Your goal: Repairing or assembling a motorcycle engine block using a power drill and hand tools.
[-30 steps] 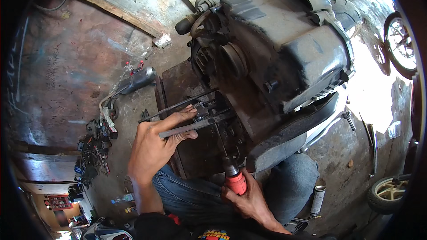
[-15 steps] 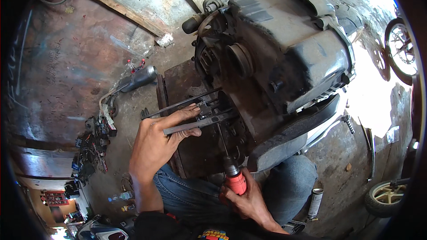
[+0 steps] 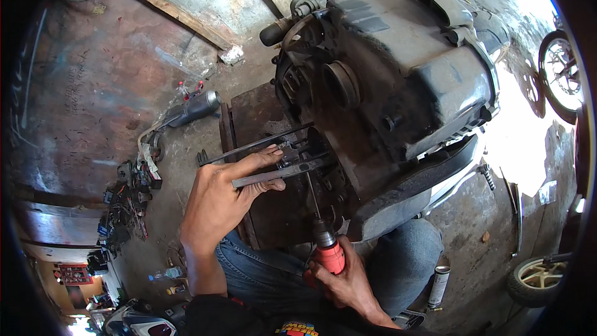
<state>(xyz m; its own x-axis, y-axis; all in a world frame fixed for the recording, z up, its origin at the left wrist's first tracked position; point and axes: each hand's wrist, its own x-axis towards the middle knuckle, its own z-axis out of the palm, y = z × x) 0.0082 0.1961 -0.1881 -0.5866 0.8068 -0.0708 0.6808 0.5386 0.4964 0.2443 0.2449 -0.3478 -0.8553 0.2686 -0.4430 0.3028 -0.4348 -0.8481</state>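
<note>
Now the casing [image 3: 404, 43] appears farther right; left fingers [image 3: 264, 158] pinch a grey bar [image 3: 267, 176], right fingers [image 3: 329, 278] grip a drill [image 3: 330, 257].

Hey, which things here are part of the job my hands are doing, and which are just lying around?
In the job:
red drill, right hand
flat bar, left hand
grey machine, probably

Apparently just lying about:
muffler
spray can
plastic bottle
heap of parts

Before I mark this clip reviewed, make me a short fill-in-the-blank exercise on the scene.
The right hand holds a power drill with a ____ body.
In the picture, the left hand has its thumb below a flat metal bar, its fingers ____ it.
A cylindrical can is beside the person's ____ knee.
Missing words: red; above; right.
</note>
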